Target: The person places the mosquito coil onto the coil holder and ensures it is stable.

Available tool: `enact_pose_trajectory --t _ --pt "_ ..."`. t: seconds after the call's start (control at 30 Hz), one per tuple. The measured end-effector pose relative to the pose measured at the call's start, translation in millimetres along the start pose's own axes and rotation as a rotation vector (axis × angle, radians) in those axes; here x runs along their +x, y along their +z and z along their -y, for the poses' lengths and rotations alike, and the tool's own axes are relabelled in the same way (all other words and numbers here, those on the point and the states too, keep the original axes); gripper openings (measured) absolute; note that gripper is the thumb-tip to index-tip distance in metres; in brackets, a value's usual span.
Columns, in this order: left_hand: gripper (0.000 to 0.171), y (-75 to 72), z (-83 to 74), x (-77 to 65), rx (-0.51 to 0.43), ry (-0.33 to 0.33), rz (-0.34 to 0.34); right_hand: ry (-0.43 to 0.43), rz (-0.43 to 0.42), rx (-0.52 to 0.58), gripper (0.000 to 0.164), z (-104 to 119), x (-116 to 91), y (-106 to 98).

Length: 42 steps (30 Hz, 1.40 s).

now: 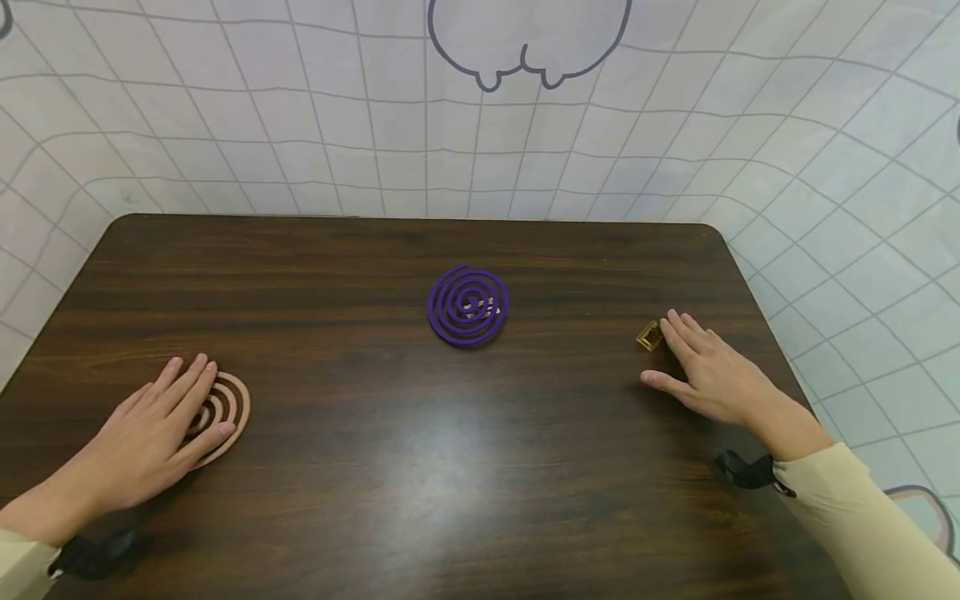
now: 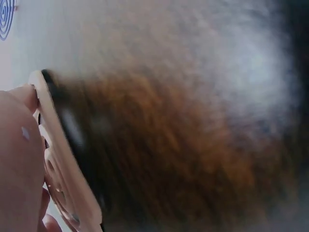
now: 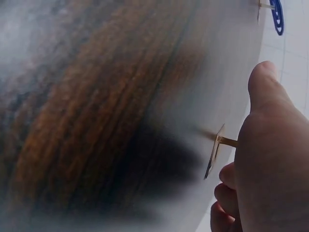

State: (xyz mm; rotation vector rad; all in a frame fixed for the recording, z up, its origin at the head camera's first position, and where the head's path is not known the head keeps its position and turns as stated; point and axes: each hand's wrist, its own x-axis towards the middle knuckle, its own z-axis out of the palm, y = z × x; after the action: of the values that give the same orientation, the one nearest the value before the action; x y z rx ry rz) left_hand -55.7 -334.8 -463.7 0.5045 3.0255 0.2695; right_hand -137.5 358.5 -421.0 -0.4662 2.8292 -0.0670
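At the left of the table, a pinkish-beige mosquito coil (image 1: 245, 406) lies partly hidden under my left hand (image 1: 153, 437). Its fingers stretch straight across the coil, and the thumb rests near the outer ring; the left wrist view shows the coil's rim (image 2: 67, 164) beside the hand. On the right, my right hand (image 1: 708, 371) is spread palm down, fingertips right beside a small gold metal coil stand (image 1: 645, 340). From the right wrist, that stand (image 3: 217, 152) shows a flat base and a thin prong pointing toward the hand.
A purple mosquito coil (image 1: 471, 302) sits at the middle back on a light metal stand (image 1: 491, 311), raised above the dark wooden table (image 1: 337, 500). Behind the table hangs a white cloth (image 1: 337, 125) with a grid pattern. Black bands (image 1: 744, 471) circle both wrists.
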Motion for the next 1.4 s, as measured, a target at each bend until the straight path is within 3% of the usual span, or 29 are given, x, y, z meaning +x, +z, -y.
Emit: enact_pose_trajectory --t 0.23,0.5,0.83,1.4 --pt "0.085 -0.2 2.8 -2.6 -0.034 -0.041 0.045 0.000 0.006 0.005 0.097 -1 -1 6" --pt "0.087 -5.3 13.5 -6.6 -0.077 -0.054 -0.006 -0.006 0.004 0.002 0.098 -2 -2 8" --pt "0.087 -9.4 20.8 -6.2 -0.079 -0.106 -0.007 -0.060 -0.042 -0.048 0.098 -1 -2 8" --pt "0.083 -5.8 22.8 -17.3 -0.086 -0.125 0.014 -0.096 -0.046 -0.062 0.100 1 -2 12"
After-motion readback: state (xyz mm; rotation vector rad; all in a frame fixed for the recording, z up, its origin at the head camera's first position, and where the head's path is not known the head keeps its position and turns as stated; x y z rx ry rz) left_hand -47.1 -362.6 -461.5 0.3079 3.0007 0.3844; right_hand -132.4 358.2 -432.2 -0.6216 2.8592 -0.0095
